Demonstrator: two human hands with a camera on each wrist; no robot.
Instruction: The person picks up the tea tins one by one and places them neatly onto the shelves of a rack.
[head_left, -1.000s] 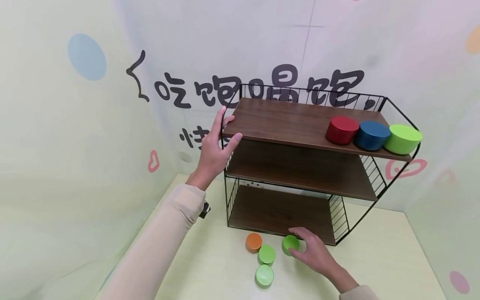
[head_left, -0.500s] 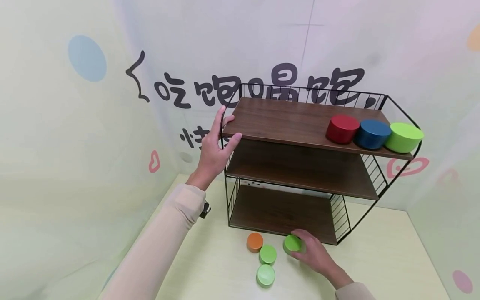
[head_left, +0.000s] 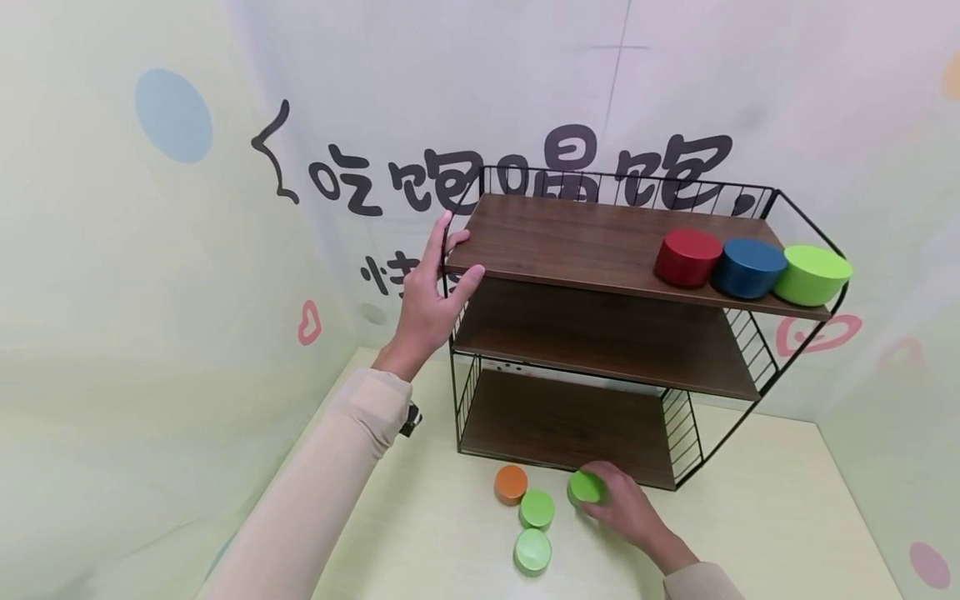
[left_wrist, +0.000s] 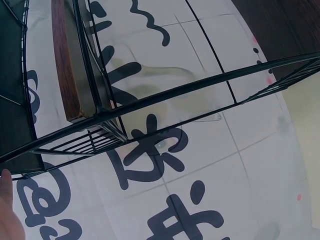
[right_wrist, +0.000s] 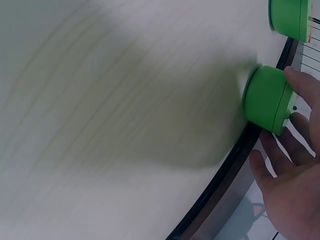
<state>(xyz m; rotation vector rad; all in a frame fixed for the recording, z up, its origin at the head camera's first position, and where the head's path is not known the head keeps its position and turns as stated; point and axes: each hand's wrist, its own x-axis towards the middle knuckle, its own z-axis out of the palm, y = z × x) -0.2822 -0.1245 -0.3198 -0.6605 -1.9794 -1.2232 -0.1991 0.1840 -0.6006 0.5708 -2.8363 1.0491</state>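
My left hand (head_left: pixel 431 304) grips the upper left corner of a three-tier shelf rack (head_left: pixel 562 237) with dark wood boards and black wire sides. In the left wrist view only part of that hand (left_wrist: pixel 10 212) shows at the lower left. My right hand (head_left: pixel 628 510) holds a small round green tin (head_left: pixel 584 489) on the table before the bottom shelf. In the right wrist view the thumb is against one side of this tin (right_wrist: pixel 267 97), with fingers at the other side. Left of it stand an orange tin (head_left: pixel 512 485), a green tin (head_left: pixel 537 509) and a pale green tin (head_left: pixel 532 552).
A red tin (head_left: pixel 687 259), a blue tin (head_left: pixel 747 269) and a lime green tin (head_left: pixel 812 276) stand in a row at the right of the top shelf. A printed cloth (head_left: pixel 300 50) hangs behind the rack and along both sides of the pale table (head_left: pixel 780 517).
My right hand has closed its thumb and fingers in around the green tin. My left hand has stayed at the rack's corner. The view has shifted slightly.
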